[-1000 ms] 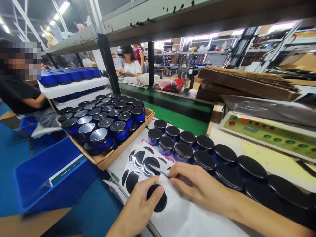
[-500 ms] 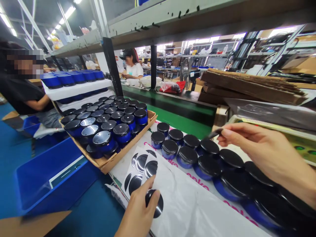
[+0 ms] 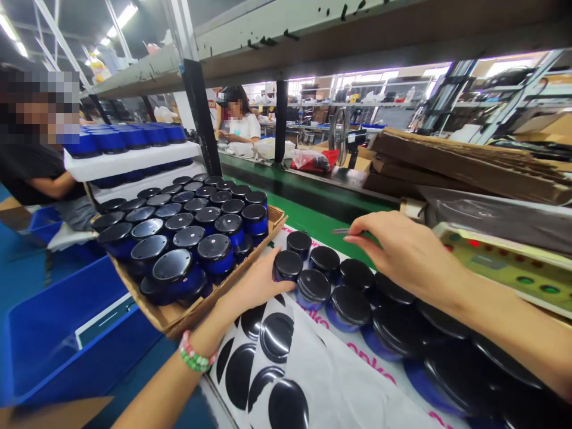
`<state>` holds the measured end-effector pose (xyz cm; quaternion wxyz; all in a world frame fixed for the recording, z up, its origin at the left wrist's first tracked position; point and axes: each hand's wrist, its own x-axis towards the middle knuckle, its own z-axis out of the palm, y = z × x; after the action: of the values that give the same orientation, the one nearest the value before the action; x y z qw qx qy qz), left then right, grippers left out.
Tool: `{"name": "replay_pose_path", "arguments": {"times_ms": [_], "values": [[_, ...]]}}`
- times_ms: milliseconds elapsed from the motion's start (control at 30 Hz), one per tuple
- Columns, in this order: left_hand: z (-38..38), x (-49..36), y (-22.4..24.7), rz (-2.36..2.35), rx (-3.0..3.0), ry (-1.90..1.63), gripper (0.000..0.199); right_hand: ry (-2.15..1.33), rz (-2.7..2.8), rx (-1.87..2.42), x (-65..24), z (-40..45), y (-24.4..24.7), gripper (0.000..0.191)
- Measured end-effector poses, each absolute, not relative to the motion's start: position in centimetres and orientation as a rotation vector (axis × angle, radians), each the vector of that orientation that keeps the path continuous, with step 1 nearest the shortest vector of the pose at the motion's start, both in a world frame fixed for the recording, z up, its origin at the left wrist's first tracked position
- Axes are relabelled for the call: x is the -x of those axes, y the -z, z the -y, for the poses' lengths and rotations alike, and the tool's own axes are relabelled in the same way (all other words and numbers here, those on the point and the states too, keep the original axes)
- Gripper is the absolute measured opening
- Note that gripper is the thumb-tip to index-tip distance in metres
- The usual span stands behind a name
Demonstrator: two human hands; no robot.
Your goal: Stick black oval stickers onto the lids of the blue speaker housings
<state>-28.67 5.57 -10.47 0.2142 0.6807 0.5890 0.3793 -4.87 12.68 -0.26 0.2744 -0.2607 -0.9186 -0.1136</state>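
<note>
My left hand (image 3: 255, 282) reaches across the sticker sheet, its thumb and fingers around the side of a round blue container (image 3: 288, 266) with a glossy black top. My right hand (image 3: 397, 241) hovers above the rows, pinching a thin flat piece (image 3: 341, 231) seen edge-on; its kind cannot be made out. More containers with black tops, such as one near the front (image 3: 351, 306), stand in two rows on a white sheet with pink lettering (image 3: 367, 361). Nearest me lies a white backing sheet (image 3: 344, 381) carrying round black stickers (image 3: 276, 337).
A cardboard tray (image 3: 274, 229) packed with blue and black containers stands at left, beside a blue bin (image 3: 44, 322). Behind runs a green conveyor belt (image 3: 308, 210). A control box with lights (image 3: 504, 268) stands right, under stacked cardboard (image 3: 465, 161). Two people sit beyond.
My left hand has left the sticker sheet and moved forward to the container at the row's far end. My right hand has shifted left with the thin piece.
</note>
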Motion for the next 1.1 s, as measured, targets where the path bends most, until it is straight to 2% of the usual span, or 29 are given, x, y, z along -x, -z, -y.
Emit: {"name": "replay_pose_path", "arguments": {"times_ms": [100, 200, 300, 367, 733, 1100], "values": [[-6.1, 28.2, 11.0, -1.547, -1.855, -1.116, 0.056, 0.095, 2.474, 0.623, 6.8, -13.1, 1.1, 0.015], [-5.7, 28.1, 11.4, -1.565, -1.795, -1.178, 0.058, -0.344, 2.366, 0.762, 9.2, -13.7, 2.2, 0.016], [-5.6, 28.3, 11.7, -1.595, -1.739, -1.199, 0.063, -0.855, 2.229, 0.976, 11.3, -14.3, 3.4, 0.028], [-5.6, 28.4, 11.8, -1.595, -1.709, -1.198, 0.064, -1.007, 2.175, 1.048, 12.1, -14.5, 4.3, 0.034], [-5.8, 28.5, 11.6, -1.597, -1.677, -1.188, 0.059, -1.023, 2.149, 1.076, 12.6, -14.5, 7.4, 0.029], [-5.7, 28.6, 11.9, -1.595, -1.725, -1.198, 0.058, -0.778, 2.226, 0.997, 12.8, -14.4, 8.5, 0.025]]}}
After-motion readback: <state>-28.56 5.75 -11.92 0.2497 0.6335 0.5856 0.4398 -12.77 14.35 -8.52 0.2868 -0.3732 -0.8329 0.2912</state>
